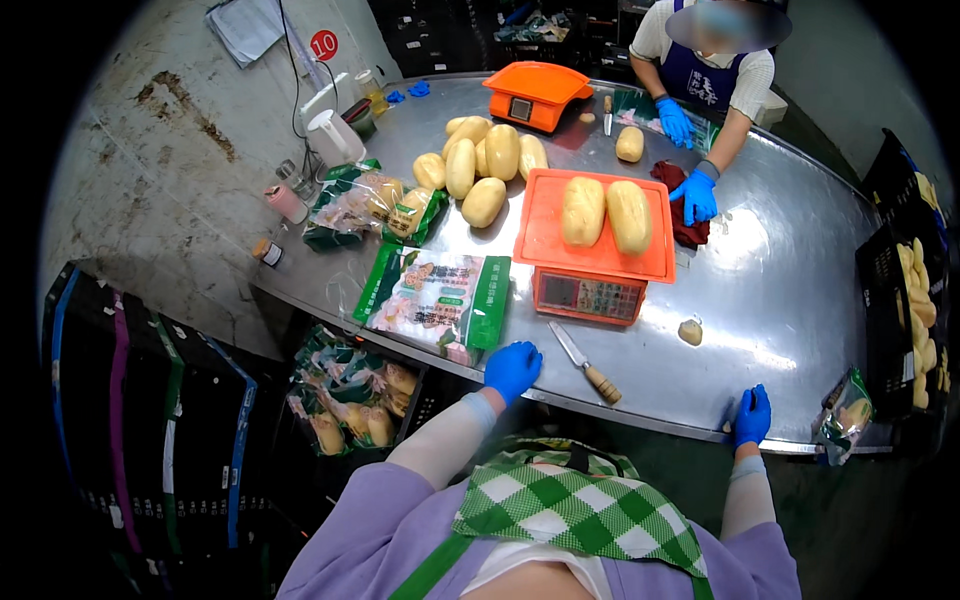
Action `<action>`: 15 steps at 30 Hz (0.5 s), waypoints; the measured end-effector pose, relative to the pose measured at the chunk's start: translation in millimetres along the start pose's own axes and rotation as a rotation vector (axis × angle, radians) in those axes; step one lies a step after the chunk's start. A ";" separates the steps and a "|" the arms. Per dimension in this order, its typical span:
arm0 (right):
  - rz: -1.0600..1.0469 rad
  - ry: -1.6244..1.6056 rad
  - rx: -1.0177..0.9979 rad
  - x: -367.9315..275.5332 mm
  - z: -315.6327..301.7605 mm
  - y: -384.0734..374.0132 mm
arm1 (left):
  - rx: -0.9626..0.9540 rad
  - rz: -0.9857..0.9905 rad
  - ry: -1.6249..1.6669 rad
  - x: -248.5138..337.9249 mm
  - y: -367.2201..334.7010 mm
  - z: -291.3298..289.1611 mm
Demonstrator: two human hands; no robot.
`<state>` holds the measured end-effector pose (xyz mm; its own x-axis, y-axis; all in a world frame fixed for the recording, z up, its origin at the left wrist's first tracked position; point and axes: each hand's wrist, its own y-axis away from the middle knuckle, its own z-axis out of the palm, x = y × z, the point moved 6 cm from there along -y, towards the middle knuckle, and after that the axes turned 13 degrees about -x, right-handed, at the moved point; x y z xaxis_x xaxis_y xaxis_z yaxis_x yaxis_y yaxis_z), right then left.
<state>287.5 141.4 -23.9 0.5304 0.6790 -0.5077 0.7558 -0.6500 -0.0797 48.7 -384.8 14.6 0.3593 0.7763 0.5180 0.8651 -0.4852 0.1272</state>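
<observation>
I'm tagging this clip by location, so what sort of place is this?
Probably a food-packing room: pale vegetables sit on an orange scale, and flat printed bags lie on the long metal table.

The desk (775,300) in front of me is smooth metal, shining in white patches. The nearer scale (538,235) looks like orange plastic, softly glossy. The knife (583,362) joins a bright metal blade to a wooden handle. Slick printed plastic makes up the bags (435,300); the peeled vegetables (484,203) look smooth and moist. Apron (570,510): matt checked cloth. The wall (150,180) is rough, blotched.
</observation>
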 end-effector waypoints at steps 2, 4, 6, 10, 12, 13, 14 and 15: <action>0.012 0.003 -0.012 1.4 -1.6 2.3 | 0.008 0.006 0.018 1.8 0.9 -0.9; 0.034 -0.004 -0.025 -0.4 -2.8 1.5 | 0.003 -0.006 0.017 0.8 0.0 -0.1; 0.050 -0.007 -0.033 1.1 -3.0 0.7 | -0.002 -0.013 0.014 -0.4 -1.0 1.5; 0.036 -0.022 -0.027 6.3 -1.1 -1.2 | -0.007 -0.022 0.001 -0.2 -2.2 3.1; 0.035 -0.026 -0.026 7.6 -0.8 -1.3 | -0.007 -0.026 0.000 0.1 -2.3 3.0; 0.046 -0.023 -0.030 7.9 -0.3 -1.3 | -0.008 -0.027 0.002 0.4 -2.3 2.3; 0.058 -0.020 -0.034 8.5 -0.5 -2.0 | -0.009 -0.028 0.003 0.8 -3.0 2.1; 0.045 -0.029 -0.025 8.7 -0.2 -0.9 | 0.000 -0.019 -0.007 0.5 -2.0 2.1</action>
<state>291.5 147.9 -28.0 0.5534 0.6386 -0.5347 0.7406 -0.6710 -0.0348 47.9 -382.6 12.8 0.3453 0.7880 0.5097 0.8717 -0.4706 0.1370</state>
